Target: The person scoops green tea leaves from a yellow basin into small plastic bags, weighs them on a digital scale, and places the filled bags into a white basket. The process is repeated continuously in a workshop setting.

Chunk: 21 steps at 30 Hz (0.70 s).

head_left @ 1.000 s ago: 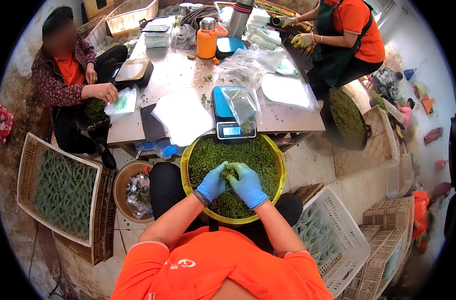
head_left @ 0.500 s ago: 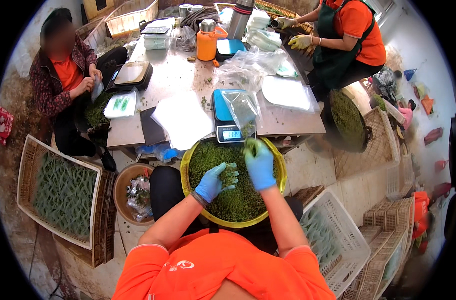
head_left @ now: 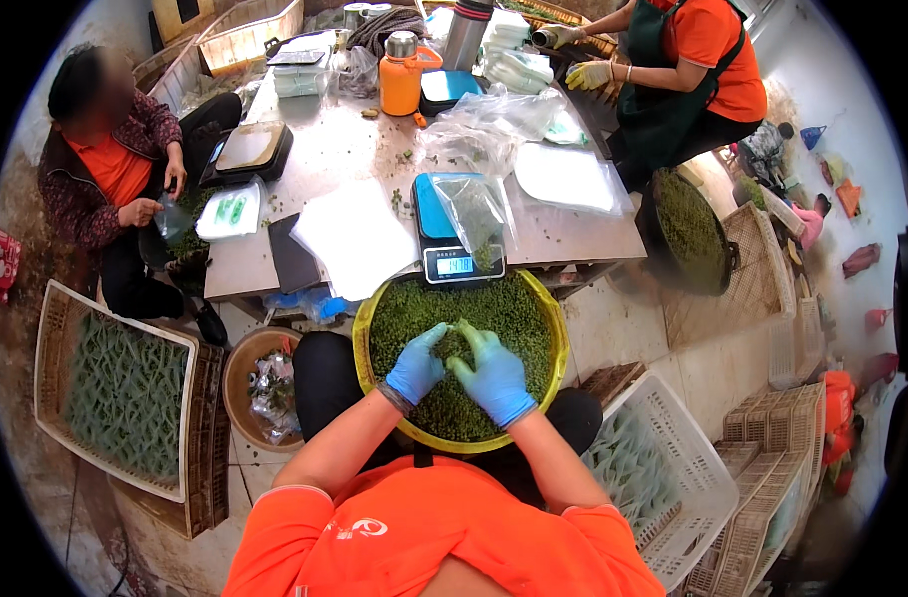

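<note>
Left hand: blue glove, fingers curled, sunk into the green leaves; fingertips meet those of the right hand over a small pinch of leaves.

Right hand: blue glove, just beside the left, fingers bent down into the same heap. Whether either hand fully closes on a clump cannot be told.

Basin: round, yellow, under both hands, on the person's lap, filled with leaves.

Bucket: brown, left of the left hand, on the floor, holding crumpled plastic.

White crate: right of the right hand, holding green packets.

Tray: far left of the hands, white-rimmed, holding rows of green packets.

Scale: just beyond the hands, at the table edge, blue top, lit display.

Bag: clear, on the scale, partly filled with leaves.

Table: grey, beyond the basin.

White sheets: ahead and left of the hands, on the table.

Orange flask: far ahead, upright.

Seated person: far left ahead, holding a small bag.

Second person: far right ahead, yellow gloves.

Dark pan: ahead right of the hands, filled with leaves.
</note>
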### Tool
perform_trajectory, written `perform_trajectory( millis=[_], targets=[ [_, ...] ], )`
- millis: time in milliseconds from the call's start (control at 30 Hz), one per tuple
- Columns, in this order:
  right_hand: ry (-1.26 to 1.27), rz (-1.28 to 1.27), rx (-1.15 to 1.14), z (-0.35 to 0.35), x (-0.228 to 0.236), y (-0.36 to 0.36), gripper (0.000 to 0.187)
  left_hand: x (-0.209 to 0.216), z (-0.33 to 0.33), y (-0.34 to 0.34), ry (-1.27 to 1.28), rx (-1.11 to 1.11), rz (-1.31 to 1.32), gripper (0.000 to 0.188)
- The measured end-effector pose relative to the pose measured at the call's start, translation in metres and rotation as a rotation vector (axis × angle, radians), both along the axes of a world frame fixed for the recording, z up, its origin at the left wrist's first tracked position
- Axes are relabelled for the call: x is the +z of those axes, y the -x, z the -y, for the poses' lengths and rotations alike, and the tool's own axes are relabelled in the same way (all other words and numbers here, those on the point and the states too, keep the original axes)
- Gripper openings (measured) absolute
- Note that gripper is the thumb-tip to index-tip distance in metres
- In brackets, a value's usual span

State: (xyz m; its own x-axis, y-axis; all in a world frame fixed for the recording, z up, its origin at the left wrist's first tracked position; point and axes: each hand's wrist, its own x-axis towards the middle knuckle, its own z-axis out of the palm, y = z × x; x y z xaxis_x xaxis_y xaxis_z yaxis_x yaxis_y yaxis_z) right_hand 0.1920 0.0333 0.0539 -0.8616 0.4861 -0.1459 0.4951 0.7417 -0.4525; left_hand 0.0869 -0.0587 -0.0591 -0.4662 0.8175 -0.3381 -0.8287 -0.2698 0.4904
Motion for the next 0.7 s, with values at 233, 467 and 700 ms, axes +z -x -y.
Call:
perform_trajectory(
  millis=[233, 467, 700],
  targets=[
    [0.855, -0.346, -0.294, -0.01, -0.086, -0.008, 0.061, 0.031, 0.0, -0.009, 0.101, 0.116, -0.322, 0.031],
    [1.74, -0.399, -0.425, 0.003, -0.057, -0.007, 0.043, 0.032, 0.0, -0.021, 0.199, 0.197, -0.771, 0.033],
    [1.394, -0.403, -0.295, -0.003, -0.064, -0.01, 0.038, 0.033, 0.006, -0.021, 0.199, 0.211, -1.103, 0.043]
  ],
)
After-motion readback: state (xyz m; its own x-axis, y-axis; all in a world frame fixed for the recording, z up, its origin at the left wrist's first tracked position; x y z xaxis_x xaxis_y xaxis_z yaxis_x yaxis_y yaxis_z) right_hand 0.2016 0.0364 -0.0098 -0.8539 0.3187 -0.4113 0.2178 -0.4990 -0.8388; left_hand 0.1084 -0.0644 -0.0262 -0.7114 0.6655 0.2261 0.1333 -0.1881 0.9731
